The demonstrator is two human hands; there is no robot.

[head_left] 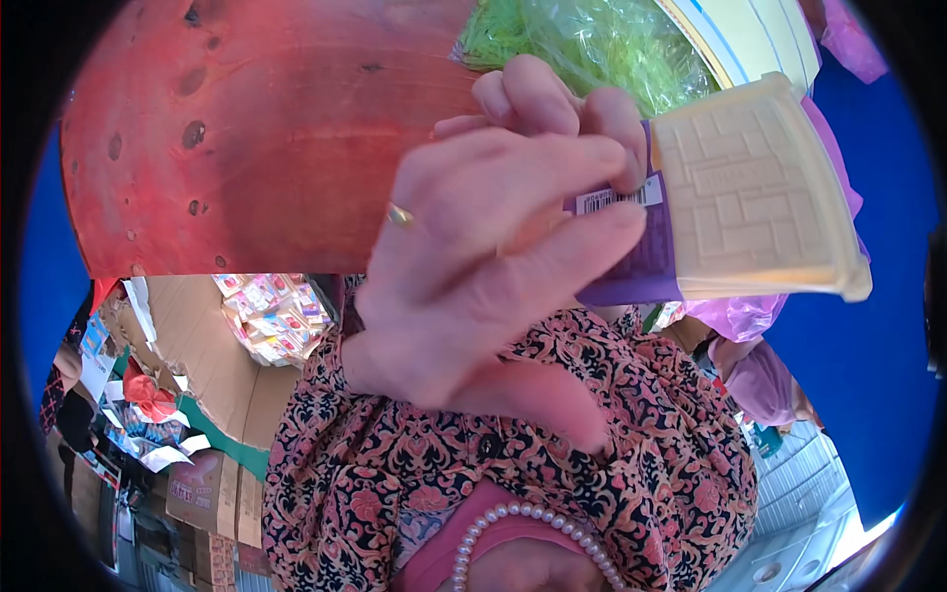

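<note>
The left hand [464, 261], with a gold-coloured ring [400, 215] on one finger, enters from the lower left with its back toward the camera and its fingers directed to the right. The hand is spread wide: the thumb extends below, well apart from the fingers, and the fingertips lie over the purple label [641, 259] of the cream container [755, 187]; firm contact cannot be confirmed. The right hand [543, 99] is largely hidden behind the left; bent fingers show at its upper edge, and whether they grip the container cannot be determined. The container is located right of both hands, lying sideways, flared rim to the right, with a raised brick-like pattern on its wall. The label covers the end nearest the fingers and carries a barcode panel. Above the hands, a clear bag [631, 39] of green shredded material adjoins a red wood-grain surface [256, 148], which extends to the left. Pink plastic [740, 316] shows below the container, and a blue surface [893, 326] occupies the far right. Cardboard [182, 326] and a cluster of small packets [276, 318] are positioned at the lower left, beside the wearer's floral garment [395, 444].
</note>
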